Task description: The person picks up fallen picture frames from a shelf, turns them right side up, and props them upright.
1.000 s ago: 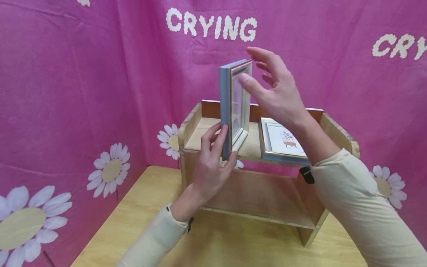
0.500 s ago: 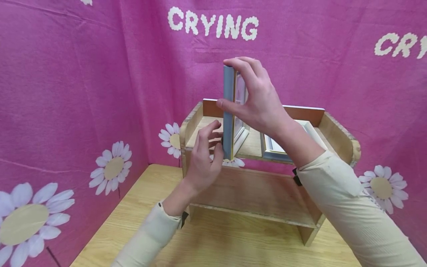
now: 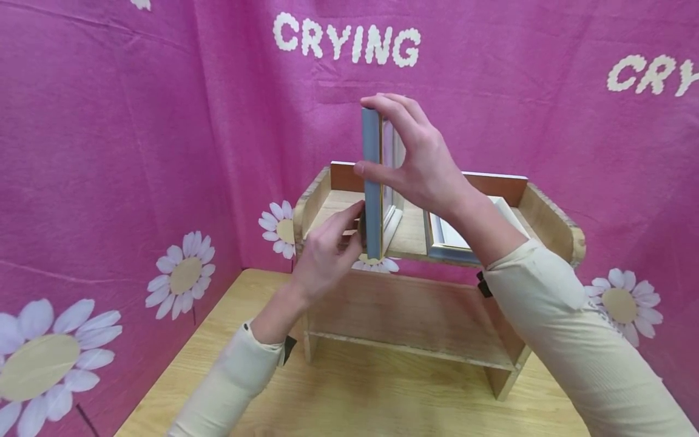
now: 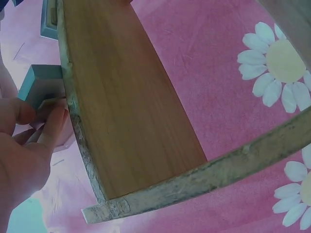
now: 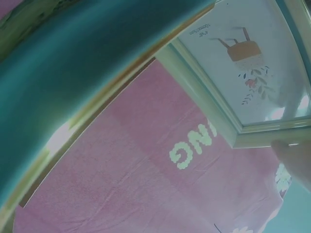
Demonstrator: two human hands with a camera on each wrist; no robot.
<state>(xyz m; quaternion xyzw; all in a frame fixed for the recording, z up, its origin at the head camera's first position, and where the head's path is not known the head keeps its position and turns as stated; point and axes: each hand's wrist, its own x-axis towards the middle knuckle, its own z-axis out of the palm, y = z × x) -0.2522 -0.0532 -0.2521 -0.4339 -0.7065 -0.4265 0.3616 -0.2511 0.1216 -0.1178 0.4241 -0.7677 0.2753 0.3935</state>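
Pinching with bent fingers and thumb of the left hand [image 3: 322,258] a thin brownish flap [image 4: 50,103], low at the back of the rectangular light-blue-edged picture frame [image 3: 372,206]. Holding this frame by top and near edge with the right hand [image 3: 428,167], thumb and fingers wide apart. Stands upright on the top board of a two-level pale wooden shelf [image 3: 420,315], near a flat-lying blue-and-cream picture frame [image 3: 452,238]. Backed by pink fabric [image 3: 502,127] with white letters
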